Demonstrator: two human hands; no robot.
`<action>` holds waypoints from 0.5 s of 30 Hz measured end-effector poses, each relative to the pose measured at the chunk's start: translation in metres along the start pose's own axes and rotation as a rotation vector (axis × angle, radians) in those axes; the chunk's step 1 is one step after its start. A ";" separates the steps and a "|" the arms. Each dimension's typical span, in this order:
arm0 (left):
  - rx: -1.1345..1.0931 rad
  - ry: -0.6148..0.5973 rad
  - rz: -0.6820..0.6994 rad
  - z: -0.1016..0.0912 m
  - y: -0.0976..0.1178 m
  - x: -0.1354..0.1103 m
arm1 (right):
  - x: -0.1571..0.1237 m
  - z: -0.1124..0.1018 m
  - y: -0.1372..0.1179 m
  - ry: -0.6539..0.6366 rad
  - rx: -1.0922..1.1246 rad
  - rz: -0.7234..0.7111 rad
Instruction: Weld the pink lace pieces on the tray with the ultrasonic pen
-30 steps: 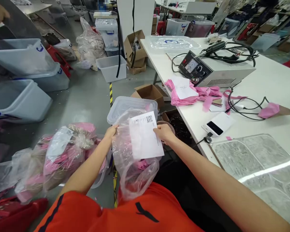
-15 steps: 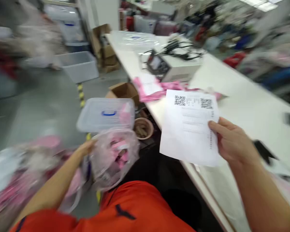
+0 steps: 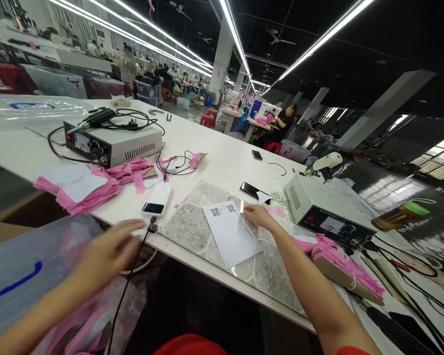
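A white printed sheet of paper (image 3: 233, 241) with two QR codes lies on a grey patterned mat (image 3: 192, 227) at the table's near edge. My right hand (image 3: 259, 216) pinches its upper right edge between thumb and fingers. My left hand (image 3: 113, 249) is blurred, held over the table's front edge with its fingers stretched out and nothing seen in them. Just beyond it is a white device with a dark screen (image 3: 154, 208), a black cable plugged into its near end. Under my left forearm, a clear bag (image 3: 126, 305) holds pink pieces.
Pink strips (image 3: 85, 190) with paper on top lie at left, near a control box (image 3: 129, 143) with cables. A second control box (image 3: 329, 207) stands right, behind a pink bundle (image 3: 333, 261). A phone (image 3: 253, 190) lies beyond the mat. A person (image 3: 286, 123) sits far back.
My view has swung right and up. The paper has come down from the air onto the mat, still in my right hand. My left hand has let go of the clear bag and risen.
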State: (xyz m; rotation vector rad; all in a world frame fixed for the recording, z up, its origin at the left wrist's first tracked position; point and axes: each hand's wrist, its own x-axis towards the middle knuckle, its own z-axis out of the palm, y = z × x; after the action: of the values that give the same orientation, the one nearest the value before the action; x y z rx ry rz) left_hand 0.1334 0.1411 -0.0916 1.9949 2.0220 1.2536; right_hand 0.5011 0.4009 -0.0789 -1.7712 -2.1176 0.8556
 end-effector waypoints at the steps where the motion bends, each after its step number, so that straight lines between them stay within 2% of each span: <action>1: -0.016 -0.138 0.122 0.022 0.017 0.015 | 0.008 -0.008 0.003 0.047 -0.041 -0.006; 4: 0.068 -0.524 0.383 0.095 0.069 0.058 | 0.032 -0.034 0.016 0.162 -0.135 0.002; 6: 0.140 -0.661 0.450 0.134 0.093 0.077 | 0.047 -0.049 0.028 0.204 -0.183 0.015; 8: 0.198 -0.735 0.434 0.160 0.105 0.086 | 0.060 -0.058 0.039 0.221 -0.229 0.019; 11: 0.286 -0.713 0.349 0.176 0.108 0.090 | 0.075 -0.060 0.051 0.199 -0.299 0.002; 15: 0.475 -0.640 0.231 0.177 0.112 0.093 | 0.088 -0.061 0.064 0.104 -0.389 0.025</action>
State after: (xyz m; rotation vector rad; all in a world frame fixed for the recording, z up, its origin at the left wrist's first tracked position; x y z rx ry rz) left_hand 0.3054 0.2921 -0.1027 2.4447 1.8894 0.0661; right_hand 0.5655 0.5078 -0.0830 -1.9743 -2.3141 0.3607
